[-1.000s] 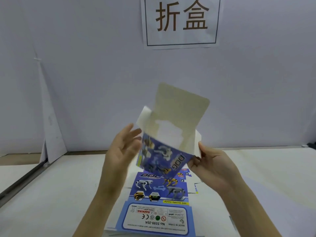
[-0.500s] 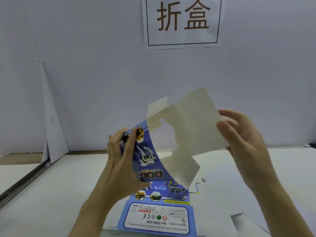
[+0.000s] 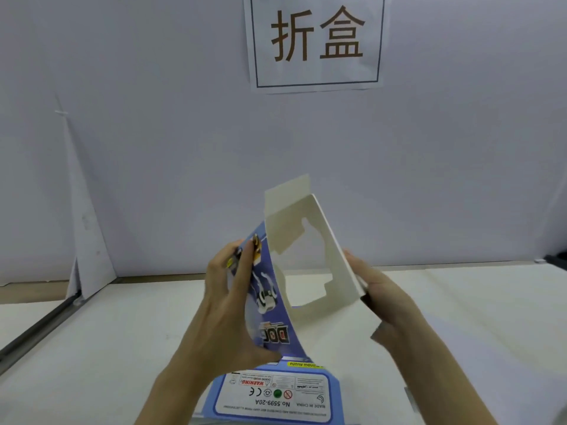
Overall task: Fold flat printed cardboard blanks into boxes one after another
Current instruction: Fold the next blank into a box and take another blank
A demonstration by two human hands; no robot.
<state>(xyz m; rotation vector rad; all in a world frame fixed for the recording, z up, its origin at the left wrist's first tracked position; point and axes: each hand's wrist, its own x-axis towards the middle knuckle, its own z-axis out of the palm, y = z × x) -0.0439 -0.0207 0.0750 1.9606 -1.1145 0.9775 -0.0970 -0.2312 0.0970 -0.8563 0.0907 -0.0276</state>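
One pale worktop (image 3: 101, 338) runs back to a plain grey wall (image 3: 153, 148) with a paper sign (image 3: 316, 41), and there's loads of free room either side. The half-opened blank (image 3: 310, 265) is held up mid-air, glossy blue print outside and matte white card inside. The left hand (image 3: 233, 305) grip wraps the printed panel. The right hand (image 3: 389, 305) backs the white panel, but I can't tell its grip. A flat stack (image 3: 276, 394) sits at the near edge.

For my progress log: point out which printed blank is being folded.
The blank held up between left hand and right hand, bent open, plain inside showing; the stack lies flat on the table.
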